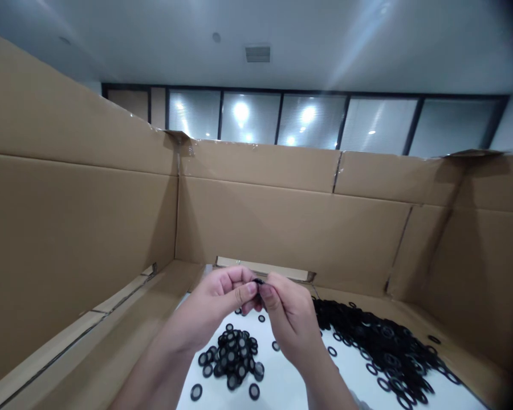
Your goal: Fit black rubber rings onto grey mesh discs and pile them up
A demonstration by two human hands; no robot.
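Nearest, on the white surface [290,393], I see a small pile of rimmed discs [235,353] with a few strays just beside it. Above the pile both hands meet. The left hand [216,302] is curled, thumb and forefinger pinched on a small black piece [259,281]. The right hand [290,316] is closed the same way, its fingertips on that same piece. I judge this to be the fitting step, with the piece being pressed together. The next move calls for even pressure from both sides so nothing springs loose. Further right, a big heap of black rings [380,341] lies apart from the pile. Beyond stand the cardboard walls [282,228], then windows [308,119].
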